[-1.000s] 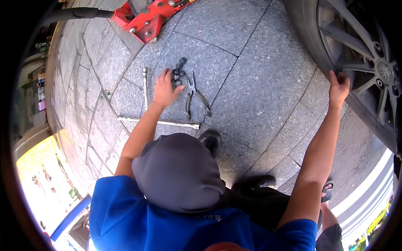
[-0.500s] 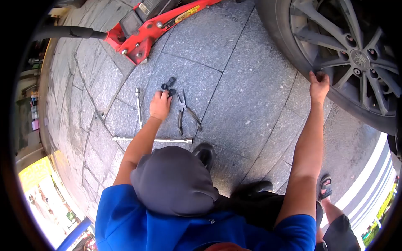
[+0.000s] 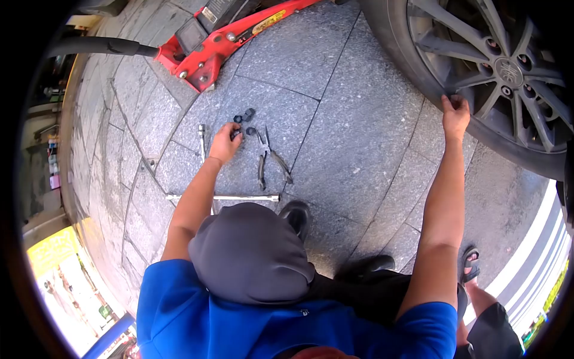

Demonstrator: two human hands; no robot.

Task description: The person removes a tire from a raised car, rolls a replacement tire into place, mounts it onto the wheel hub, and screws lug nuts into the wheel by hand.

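Observation:
My left hand (image 3: 226, 143) is low over the paving, its fingers closed on a small black wheel nut cap (image 3: 235, 134), partly hidden by them. Several more black nut caps (image 3: 249, 113) lie just beyond the fingertips. To their right rests a pair of long-nose pliers (image 3: 265, 154) with dark handles, jaws pointing away from me. My right hand (image 3: 456, 118) is at the edge of the tire (image 3: 406, 57), fingers curled with the thumb beside them. Whatever they may hold is too small to make out. The grey spoked wheel (image 3: 508, 73) shows several bolt holes around its hub.
A red floor jack (image 3: 206, 63) with a black handle stands at the upper left. An L-shaped or crossed metal wrench (image 3: 239, 197) lies near my knee (image 3: 251, 254). At the lower right are another person's leg and sandal (image 3: 471, 264). Stone slabs (image 3: 359, 161) cover the ground.
My left hand has drawn slightly back from the caps, a black cap now showing at its fingers. My right hand stays at the tire. The view has shifted a little.

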